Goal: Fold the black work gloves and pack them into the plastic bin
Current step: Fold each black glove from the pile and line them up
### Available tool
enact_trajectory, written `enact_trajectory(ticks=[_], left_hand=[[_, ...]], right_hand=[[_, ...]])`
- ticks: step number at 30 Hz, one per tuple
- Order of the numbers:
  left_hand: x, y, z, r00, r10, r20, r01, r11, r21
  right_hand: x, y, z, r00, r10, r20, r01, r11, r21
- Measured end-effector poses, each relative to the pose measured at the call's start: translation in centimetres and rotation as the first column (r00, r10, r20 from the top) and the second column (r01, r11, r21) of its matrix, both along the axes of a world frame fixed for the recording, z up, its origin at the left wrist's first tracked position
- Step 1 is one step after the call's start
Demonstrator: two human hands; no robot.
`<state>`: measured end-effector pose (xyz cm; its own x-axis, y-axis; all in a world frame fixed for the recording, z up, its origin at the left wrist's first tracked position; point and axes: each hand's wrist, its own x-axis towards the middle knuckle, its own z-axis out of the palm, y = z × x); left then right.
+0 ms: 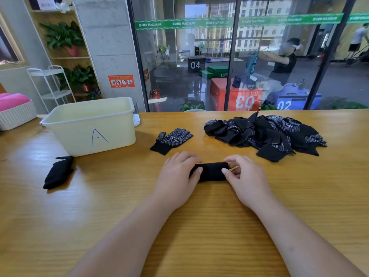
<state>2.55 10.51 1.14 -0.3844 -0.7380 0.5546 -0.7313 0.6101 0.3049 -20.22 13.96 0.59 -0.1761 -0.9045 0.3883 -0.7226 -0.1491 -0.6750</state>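
The rolled glove (211, 171) is pinched at both ends by the left hand (178, 174) and right hand (246, 177), with the bin (75, 136) at ten o'clock; if released loosely, it could be undone

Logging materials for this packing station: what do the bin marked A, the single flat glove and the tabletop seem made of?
Bin: pale yellow moulded plastic, smooth, faintly glossy. Glove: black knit fabric, ribbed cuff; pale grip dots, probably rubbery. Tabletop: wood or wood-look laminate; grain lines, glossy reflections.
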Motion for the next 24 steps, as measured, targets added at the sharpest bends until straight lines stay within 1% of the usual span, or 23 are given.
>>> enact_trajectory(ticks=[1,3,5,7,9,10,11,12,13,14,16,19,24], left_hand=[[-0.2,0.4,0.1,0.997,-0.059,0.045,0.058,0.998,0.004],[-0.9,1.1,0.1,0.971,-0.155,0.182,0.141,0.986,0.086],[-1.4,1.4,-0.3,0.93,-0.186,0.316,0.128,0.972,0.197],[-1.5,1.4,-0.5,0.906,-0.2,0.373,0.104,0.96,0.261],[-1.3,1.3,-0.5,0.901,-0.222,0.372,0.114,0.95,0.291],[-1.3,1.2,-0.6,0.899,-0.232,0.371,0.119,0.946,0.303],[-1.2,1.0,-0.7,0.897,-0.239,0.372,0.121,0.942,0.313],[-1.2,1.0,-0.8,0.896,-0.245,0.37,0.123,0.939,0.322],[-1.2,0.9,-0.9,0.897,-0.249,0.366,0.124,0.935,0.332],[-1.2,0.7,-1.0,0.897,-0.252,0.363,0.125,0.932,0.34],[-1.2,0.4,-1.2,0.895,-0.26,0.364,0.127,0.928,0.35],[-0.8,0.2,-1.2,0.895,-0.269,0.356,0.141,0.927,0.347],[1.2,0.5,0.1,0.945,-0.23,0.231,0.155,0.941,0.301]], right_hand=[[-0.1,-0.1,-0.1,1.0,0.005,0.005,-0.005,1.0,-0.011],[-0.4,-0.2,-0.3,1.0,0.014,-0.006,-0.014,1.0,-0.026],[-0.7,-0.2,-0.4,0.999,0.013,-0.039,-0.014,1.0,-0.025],[-0.9,-0.2,-0.5,0.995,-0.005,-0.099,0.001,0.999,-0.046],[-0.8,-0.1,-0.2,0.985,0.005,-0.171,-0.018,0.997,-0.075],[-0.6,0.1,0.0,0.976,0.042,-0.214,-0.052,0.998,-0.042],[-0.4,0.3,0.1,0.958,0.106,-0.266,-0.099,0.994,0.039],[-0.2,0.5,0.2,0.926,0.193,-0.325,-0.15,0.977,0.153],[0.0,0.6,0.1,0.881,0.279,-0.383,-0.183,0.946,0.269],[0.1,0.6,-0.1,0.837,0.342,-0.427,-0.195,0.915,0.352],[0.1,0.5,-0.5,0.798,0.388,-0.46,-0.195,0.89,0.412],[-0.1,0.4,-0.8,0.808,0.38,-0.45,-0.194,0.893,0.406],[0.0,1.0,0.0,0.882,0.277,-0.382,-0.231,0.959,0.162]])
